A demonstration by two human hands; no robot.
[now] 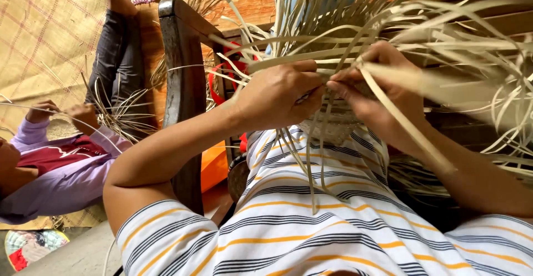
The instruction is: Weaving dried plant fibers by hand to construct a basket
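Striped shirt (311, 226), hands (277, 95) (377, 87) on half-woven basket (336, 126) (loose strips).

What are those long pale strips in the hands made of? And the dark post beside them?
The strips look like dried palm or reed leaf: flat, pale straw-coloured, matte, bending without snapping. Which plant cannot be told. The post looks like dark wood with a worn sheen along its edge. The left hand and right hand pinch the strips.

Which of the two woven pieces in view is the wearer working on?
The one pinched between left hand and right hand, with long loose strips; the other person's lies lower left.
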